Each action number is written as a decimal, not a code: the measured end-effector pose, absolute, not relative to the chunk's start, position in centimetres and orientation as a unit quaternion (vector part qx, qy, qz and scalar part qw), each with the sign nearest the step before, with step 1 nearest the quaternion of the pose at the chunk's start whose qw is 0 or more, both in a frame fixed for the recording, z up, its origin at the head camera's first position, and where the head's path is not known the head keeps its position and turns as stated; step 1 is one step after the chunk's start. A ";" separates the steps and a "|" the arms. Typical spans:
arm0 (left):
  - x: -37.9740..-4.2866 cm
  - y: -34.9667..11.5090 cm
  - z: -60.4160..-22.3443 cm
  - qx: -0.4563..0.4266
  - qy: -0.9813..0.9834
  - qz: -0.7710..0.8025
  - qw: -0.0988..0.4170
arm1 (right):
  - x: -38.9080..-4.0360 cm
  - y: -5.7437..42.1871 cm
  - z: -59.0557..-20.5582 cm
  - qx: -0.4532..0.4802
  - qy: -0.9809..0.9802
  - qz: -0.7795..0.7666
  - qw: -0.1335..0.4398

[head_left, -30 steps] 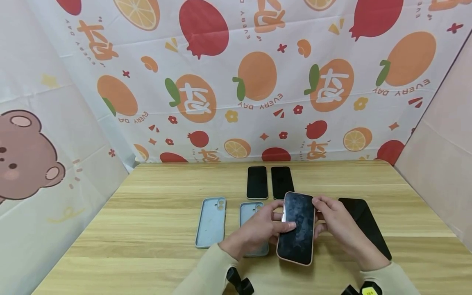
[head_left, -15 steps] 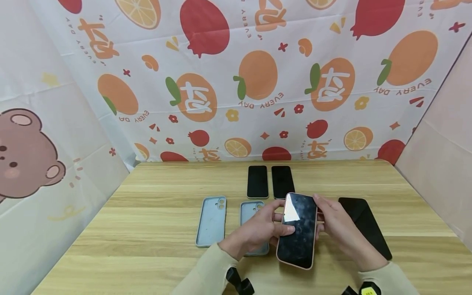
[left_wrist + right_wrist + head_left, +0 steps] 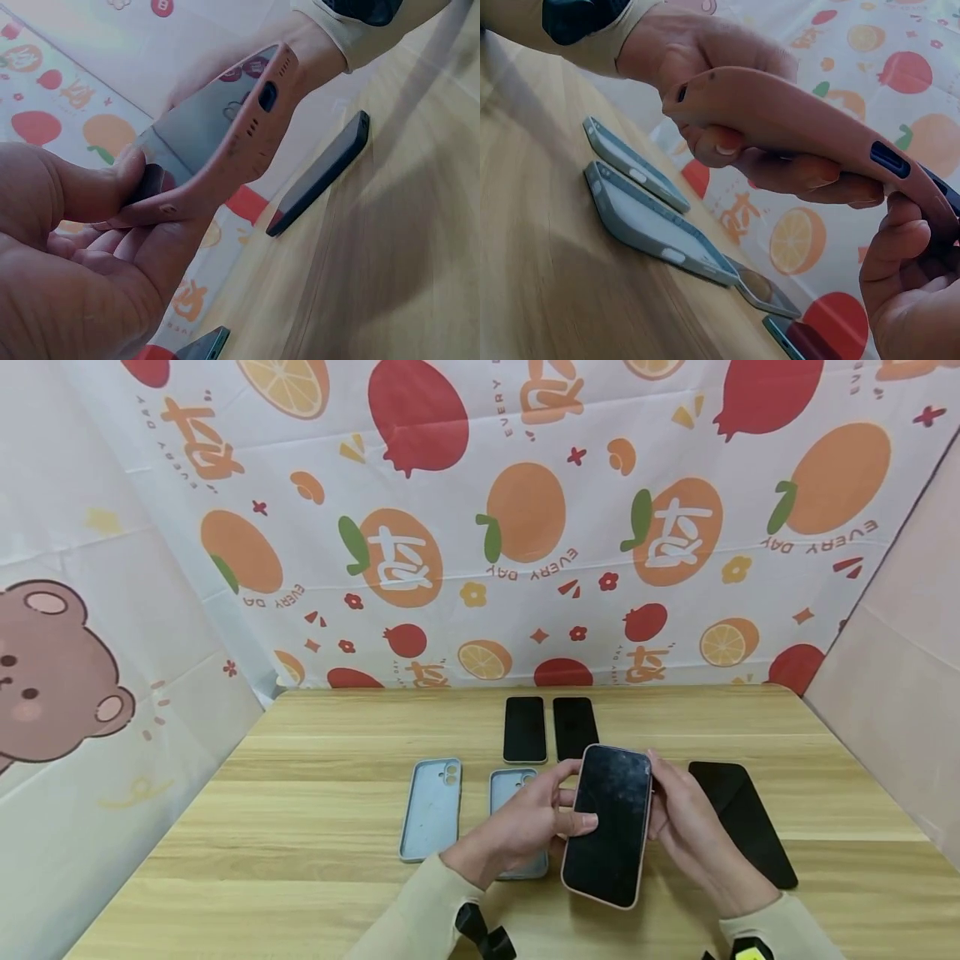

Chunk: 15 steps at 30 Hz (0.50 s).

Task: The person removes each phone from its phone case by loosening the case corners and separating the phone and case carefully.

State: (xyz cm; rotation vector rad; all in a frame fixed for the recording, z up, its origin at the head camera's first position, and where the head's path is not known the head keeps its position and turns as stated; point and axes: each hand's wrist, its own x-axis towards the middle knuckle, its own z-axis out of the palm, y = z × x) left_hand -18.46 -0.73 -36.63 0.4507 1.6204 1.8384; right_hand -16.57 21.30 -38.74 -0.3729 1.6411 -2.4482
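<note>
A phone [image 3: 609, 827] in a pink case [image 3: 780, 112] is held tilted above the table, screen up. My left hand [image 3: 521, 818] grips its left side, thumb on the screen and fingers underneath. At the upper right corner, my right hand [image 3: 693, 835] pinches the case edge, thumb along the side and fingers partly hidden behind. In the right wrist view, a dark phone edge [image 3: 939, 184] shows beyond the case rim near the fingers of my right hand [image 3: 919, 292]. The left wrist view has the case's end with its port cutout [image 3: 268, 97] facing the camera.
Left of the phone lie two light blue phone cases [image 3: 430, 814], the nearer-to-centre blue case [image 3: 510, 787] partly behind my left hand. Two black phones [image 3: 524, 729] lie side by side at the back. A flat black device [image 3: 746, 827] rests beyond my right forearm on the wooden table [image 3: 300, 827].
The phone's top has shifted slightly up and right, and the bright glare on its screen is gone. My right hand has slid along the upper right corner; the left keeps its grip.
</note>
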 end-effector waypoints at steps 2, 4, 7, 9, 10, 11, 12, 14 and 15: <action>-18.4 -0.8 -36.6 0.168 0.618 0.700 0.317 | -16.6 21.2 -38.7 -0.122 0.555 -0.818 0.090; -18.4 -0.8 -36.6 0.160 0.622 0.700 0.312 | -16.6 21.1 -38.7 -0.106 0.567 -0.812 0.093; -18.4 -0.8 -36.7 0.149 0.630 0.699 0.305 | -16.6 21.1 -38.8 -0.082 0.578 -0.804 0.107; -18.4 -0.7 -36.7 0.143 0.636 0.697 0.299 | -16.6 21.2 -38.9 -0.068 0.582 -0.802 0.114; -18.5 -0.7 -36.8 0.141 0.638 0.696 0.297 | -16.6 21.2 -39.0 -0.063 0.584 -0.801 0.115; -18.5 -0.6 -36.8 0.139 0.639 0.697 0.295 | -16.5 21.3 -39.0 -0.065 0.583 -0.801 0.120; -18.5 -0.5 -36.8 0.138 0.640 0.697 0.294 | -16.5 21.3 -39.0 -0.064 0.587 -0.797 0.123; -18.5 -0.6 -36.8 0.132 0.642 0.698 0.289 | -16.5 21.3 -39.1 -0.068 0.596 -0.790 0.127; -18.5 -0.6 -36.9 0.129 0.643 0.699 0.286 | -16.4 21.2 -39.1 -0.068 0.602 -0.785 0.129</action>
